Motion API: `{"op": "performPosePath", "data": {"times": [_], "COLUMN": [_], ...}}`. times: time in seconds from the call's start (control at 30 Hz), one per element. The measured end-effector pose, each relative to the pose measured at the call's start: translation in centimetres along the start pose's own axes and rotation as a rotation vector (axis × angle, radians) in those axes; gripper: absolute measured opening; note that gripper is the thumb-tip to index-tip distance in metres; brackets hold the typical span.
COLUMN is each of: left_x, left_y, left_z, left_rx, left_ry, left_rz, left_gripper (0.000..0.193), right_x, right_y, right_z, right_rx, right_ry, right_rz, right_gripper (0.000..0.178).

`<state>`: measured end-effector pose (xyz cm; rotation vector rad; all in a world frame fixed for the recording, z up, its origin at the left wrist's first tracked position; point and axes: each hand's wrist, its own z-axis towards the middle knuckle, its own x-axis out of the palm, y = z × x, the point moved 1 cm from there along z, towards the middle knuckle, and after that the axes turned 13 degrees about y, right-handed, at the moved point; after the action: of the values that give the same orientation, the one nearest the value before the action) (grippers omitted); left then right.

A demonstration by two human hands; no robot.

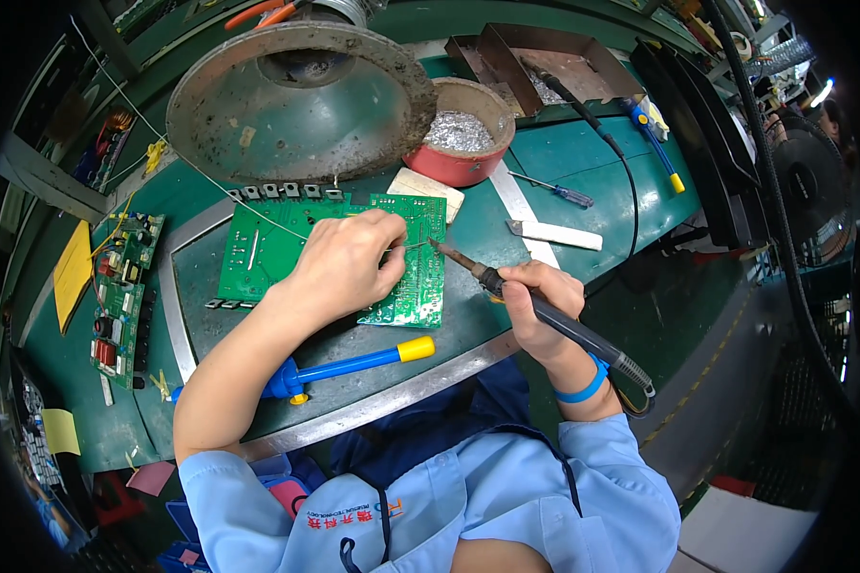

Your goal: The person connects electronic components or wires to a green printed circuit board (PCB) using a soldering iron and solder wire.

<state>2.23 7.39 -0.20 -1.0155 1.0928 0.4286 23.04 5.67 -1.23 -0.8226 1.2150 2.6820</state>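
A green circuit board lies solder side up on the bench in front of me, with metal-tabbed parts along its edges. My left hand rests over its middle, closed, with the fingertips pinching a thin solder wire. From the upper left a long strand of wire runs down toward this hand. My right hand grips a soldering iron like a pen. The iron's tip is at the board's right part, beside the solder wire's end; whether they touch is too small to tell. A blue solder sucker lies by my left forearm.
A metal fume hood hangs behind the board, next to a red pot of solder scraps. A screwdriver, a white-handled knife and another solder sucker lie at right. A second board stands left. Metal trays sit behind.
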Motion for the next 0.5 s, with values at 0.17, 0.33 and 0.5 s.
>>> {"op": "performPosePath", "data": {"times": [0.17, 0.33, 0.5], "left_x": [-0.04, -0.08, -0.08], "left_y": [-0.01, 0.00, -0.04], "left_z": [0.05, 0.04, 0.08], "left_rx": [0.005, 0.000, -0.003], "left_ry": [0.004, 0.006, 0.003], "left_rz": [-0.001, -0.015, -0.018], "left_gripper": [0.008, 0.008, 0.008], "right_x": [-0.05, 0.01, -0.01], "right_y": [-0.10, -0.06, -0.07], "right_z": [-0.05, 0.27, 0.27], "right_rx": [0.015, 0.030, 0.030], "right_ry": [-0.001, -0.008, -0.007], "right_rz": [-0.024, -0.035, -0.018], "right_gripper": [0.011, 0.011, 0.011]}}
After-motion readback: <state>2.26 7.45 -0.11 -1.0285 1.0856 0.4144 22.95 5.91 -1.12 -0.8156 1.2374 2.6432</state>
